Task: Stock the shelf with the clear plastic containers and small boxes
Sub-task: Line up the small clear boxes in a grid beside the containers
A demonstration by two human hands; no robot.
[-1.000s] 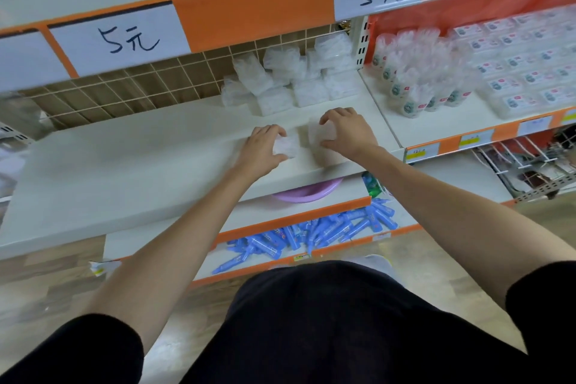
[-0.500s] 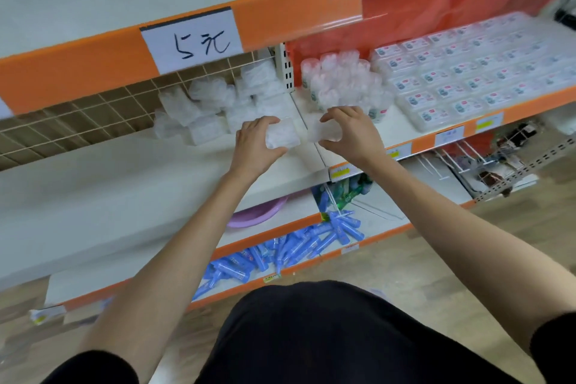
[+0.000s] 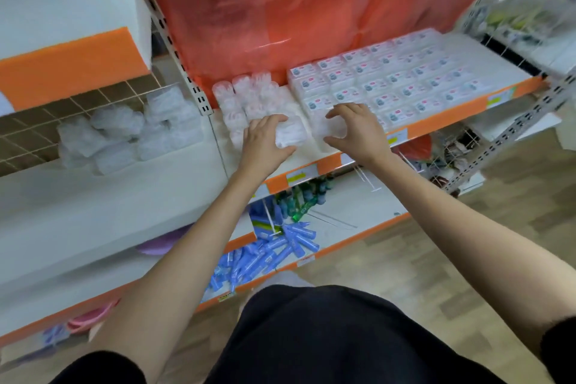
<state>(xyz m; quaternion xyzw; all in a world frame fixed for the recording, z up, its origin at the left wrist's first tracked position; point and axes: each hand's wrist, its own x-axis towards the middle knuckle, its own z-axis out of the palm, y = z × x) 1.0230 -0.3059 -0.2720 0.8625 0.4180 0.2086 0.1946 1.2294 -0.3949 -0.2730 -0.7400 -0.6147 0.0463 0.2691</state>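
**Now both hands bring clear containers over the front gap of the shelf**

Just above the front strip of the shelf (image 3: 452, 114), the left hand (image 3: 265, 142) curls its grip round a clear plastic container (image 3: 290, 135), thumb at the near side and fingers over the top. The container's long axis runs roughly left to right, and it appears packed with something white. The right hand (image 3: 358, 131) closes its grip on a second clear container (image 3: 330, 131). That one is blurred, so its contents and its lie are hard to tell.

The relation that matters is the gap. A bare white patch of shelf lies directly under and just ahead of both grips, between the round clear tubs (image 3: 243, 97) on the left and the block of small boxes (image 3: 389, 81) on the right. The left hand is nearer the tubs, the right hand nearer the boxes. The likely set-down is a short drop forward, each container squared to its neighbours.

The tubs stand upright in rows. The boxes lie flat in tight rows, labels up.
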